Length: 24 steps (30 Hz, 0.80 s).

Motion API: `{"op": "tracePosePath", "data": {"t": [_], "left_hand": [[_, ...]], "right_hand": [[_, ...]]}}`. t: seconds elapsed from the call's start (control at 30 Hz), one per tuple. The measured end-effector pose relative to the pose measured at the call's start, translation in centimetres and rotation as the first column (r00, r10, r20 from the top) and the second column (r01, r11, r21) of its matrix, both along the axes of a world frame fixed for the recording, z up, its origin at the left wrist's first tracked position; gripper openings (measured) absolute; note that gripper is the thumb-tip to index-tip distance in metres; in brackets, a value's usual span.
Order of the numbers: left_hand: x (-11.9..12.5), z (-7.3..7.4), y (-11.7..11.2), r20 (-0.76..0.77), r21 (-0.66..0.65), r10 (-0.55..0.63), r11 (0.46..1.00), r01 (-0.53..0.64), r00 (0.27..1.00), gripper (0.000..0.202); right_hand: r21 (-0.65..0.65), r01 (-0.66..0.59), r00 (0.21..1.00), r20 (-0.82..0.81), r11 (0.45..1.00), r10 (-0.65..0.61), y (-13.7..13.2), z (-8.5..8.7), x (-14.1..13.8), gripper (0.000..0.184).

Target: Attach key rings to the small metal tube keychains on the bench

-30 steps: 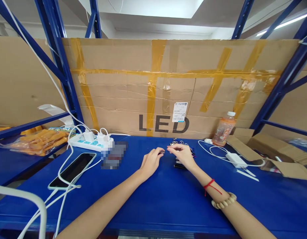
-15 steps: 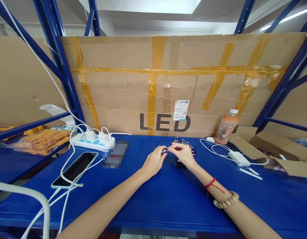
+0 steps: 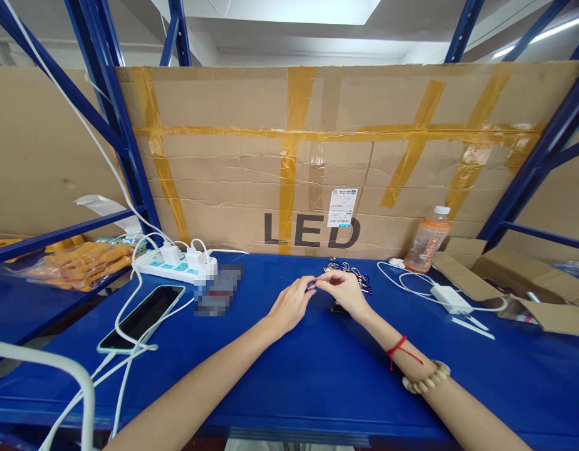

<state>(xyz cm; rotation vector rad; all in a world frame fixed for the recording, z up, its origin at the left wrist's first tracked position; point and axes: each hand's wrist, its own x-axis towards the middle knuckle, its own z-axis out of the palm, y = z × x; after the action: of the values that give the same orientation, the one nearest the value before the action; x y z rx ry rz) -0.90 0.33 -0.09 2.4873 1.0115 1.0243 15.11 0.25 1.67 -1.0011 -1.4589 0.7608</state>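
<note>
My left hand (image 3: 292,305) is closed, its thumb and fingertips pinching a small dark purple, shiny piece (image 3: 311,285) over the middle of the table. The fingertips of my right hand (image 3: 344,291) are pressed together at the right end of that same piece. Its exact kind is too small to make out. Behind my right hand lies a pile of small metal and coloured clip-like pieces (image 3: 363,280), partly covered by the hand. Under the right palm a black object (image 3: 339,309) shows only in part.
On the left of the blue table (image 3: 289,382) are a white power strip (image 3: 177,269), a phone (image 3: 141,319) and loose white cables. To the right stand an orange drink bottle (image 3: 427,241), a white adapter (image 3: 451,299) and an open cardboard box (image 3: 519,275). Cardboard (image 3: 224,188) walls the back.
</note>
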Motion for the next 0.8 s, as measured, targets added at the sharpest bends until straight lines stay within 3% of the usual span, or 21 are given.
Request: {"op": "tracePosePath", "data": {"t": [0.13, 0.37, 0.63, 0.8], "left_hand": [[-0.1, 0.0, 0.1, 0.008, 0.021, -0.007, 1.0, 0.007, 1.0, 0.021], [-0.3, -0.1, 0.6, 0.028, 0.064, 0.092, 0.994, -0.093, 0.995, 0.024], [-0.5, -0.1, 0.3, -0.029, -0.08, -0.006, 0.997, 0.004, 1.0, 0.013], [-0.5, -0.4, 0.3, -0.072, -0.042, -0.01, 0.999, 0.007, 0.997, 0.013]], "right_hand": [[0.02, -0.009, 0.999, 0.034, 1.0, 0.008, 0.1, -0.2, 0.1, 0.029], [0.01, -0.102, 0.989, 0.105, 0.995, 0.1, 0.8, -0.7, 0.8, 0.033], [-0.043, -0.184, 0.973, 0.133, 0.982, 0.188, 0.7, -1.1, 1.4, 0.031], [-0.033, -0.196, 0.971, 0.135, 0.98, 0.199, 0.5, -1.3, 1.3, 0.032]]}}
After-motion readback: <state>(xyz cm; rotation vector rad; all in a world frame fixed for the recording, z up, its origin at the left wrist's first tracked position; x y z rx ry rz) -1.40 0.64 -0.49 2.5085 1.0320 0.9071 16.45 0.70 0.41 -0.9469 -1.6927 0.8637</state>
